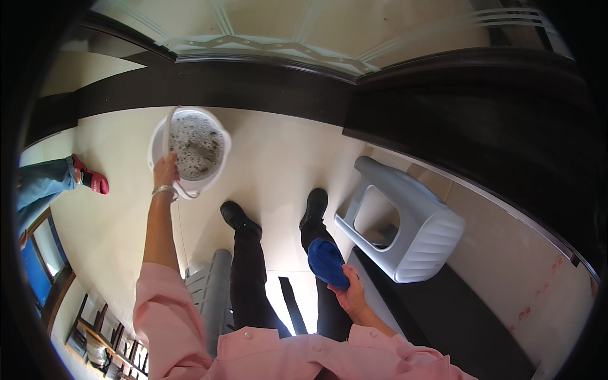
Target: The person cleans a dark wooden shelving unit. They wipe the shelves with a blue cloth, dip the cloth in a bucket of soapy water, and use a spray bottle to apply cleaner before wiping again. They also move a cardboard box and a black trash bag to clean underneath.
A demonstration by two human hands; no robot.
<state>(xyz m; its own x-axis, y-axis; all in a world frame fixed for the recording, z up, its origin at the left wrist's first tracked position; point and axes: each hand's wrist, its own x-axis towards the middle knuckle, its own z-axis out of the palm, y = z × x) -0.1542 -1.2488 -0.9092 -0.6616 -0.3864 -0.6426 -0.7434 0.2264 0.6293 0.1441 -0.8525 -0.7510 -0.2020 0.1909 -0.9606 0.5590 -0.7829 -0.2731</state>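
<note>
A white plastic bucket (pixel 223 142) of sudsy, greyish water is ahead of me to the left. My left hand (pixel 166 170), with a bracelet at the wrist, is closed around its raised handle. Lower right, my right hand (pixel 350 289) grips a bunched blue cloth (pixel 327 263) above my right leg. Whether the bucket rests on the floor or hangs from the handle, I cannot tell.
A grey-blue plastic step stool (pixel 430 242) lies on its side at right, beside a long black surface (pixel 456 308). Dark-framed glass panels (pixel 266 28) run ahead. Another person's red shoe (pixel 97 182) shows at left; a grey plastic object (pixel 209 289) is by my left leg.
</note>
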